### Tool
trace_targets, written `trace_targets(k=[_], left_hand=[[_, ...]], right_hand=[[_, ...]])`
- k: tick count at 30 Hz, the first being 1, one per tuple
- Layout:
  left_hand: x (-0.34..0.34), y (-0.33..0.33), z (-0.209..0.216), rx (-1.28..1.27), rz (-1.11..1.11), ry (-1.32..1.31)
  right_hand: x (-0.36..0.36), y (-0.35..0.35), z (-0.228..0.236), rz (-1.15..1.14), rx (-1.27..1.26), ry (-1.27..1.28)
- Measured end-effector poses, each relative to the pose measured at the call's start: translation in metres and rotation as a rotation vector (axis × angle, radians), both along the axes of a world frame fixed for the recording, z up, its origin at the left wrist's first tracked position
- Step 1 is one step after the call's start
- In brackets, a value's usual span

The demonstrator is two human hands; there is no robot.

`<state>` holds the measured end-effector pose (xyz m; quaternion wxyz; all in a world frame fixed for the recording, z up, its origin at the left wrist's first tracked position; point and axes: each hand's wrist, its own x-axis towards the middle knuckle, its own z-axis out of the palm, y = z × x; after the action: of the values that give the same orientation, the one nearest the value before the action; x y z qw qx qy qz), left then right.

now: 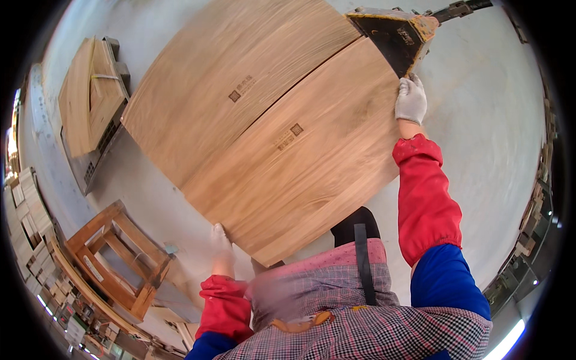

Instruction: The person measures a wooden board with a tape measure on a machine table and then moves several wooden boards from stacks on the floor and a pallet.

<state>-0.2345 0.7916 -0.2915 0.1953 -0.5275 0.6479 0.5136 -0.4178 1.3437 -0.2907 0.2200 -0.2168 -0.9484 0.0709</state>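
Two large wooden boards lie side by side in front of me, a far board (198, 72) and a near board (312, 180), with a dark seam between them. Each bears a small dark printed mark. My right hand (411, 101), in a white glove, is closed at the right edge of the near board, its fingertips beside the yellow-rimmed black wedge-shaped metal part (393, 39). At the near board's left end is my left hand (221, 240), also gloved and blurred by motion. Its fingertips meet the board's edge; whether they grip cannot be made out.
A stack of wooden panels (90, 102) stands at the far left on a dark base. Nearer on the left is a brown wooden frame (123, 261). Piled timber pieces (30, 210) line the left rim. Pale floor (480, 120) spreads to the right.
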Motion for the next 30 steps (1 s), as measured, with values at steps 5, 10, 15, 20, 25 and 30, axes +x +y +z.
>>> trace_targets(k=[5,10,15,20,25,30], left_hand=[[-0.001,0.006,-0.003,0.076,0.167,-0.005],[0.015,-0.001,-0.022,0.176,0.278,0.077],[0.004,0.014,0.0,0.416,0.378,0.112],[0.002,0.014,-0.003,0.435,0.302,0.112],[-0.009,0.025,0.011,0.408,0.45,0.018],[-0.031,0.042,0.029,0.242,0.475,-0.162]], right_hand=[[-0.035,-0.004,0.072,0.06,-0.222,0.32],[-0.036,0.049,0.098,0.281,-0.605,0.009],[0.033,0.055,0.043,0.118,-0.872,-0.607],[0.01,0.055,-0.01,0.08,-0.932,-0.569],[0.004,0.066,-0.032,0.133,-0.779,-0.544],[0.002,0.043,-0.016,0.123,-0.517,-0.446]])
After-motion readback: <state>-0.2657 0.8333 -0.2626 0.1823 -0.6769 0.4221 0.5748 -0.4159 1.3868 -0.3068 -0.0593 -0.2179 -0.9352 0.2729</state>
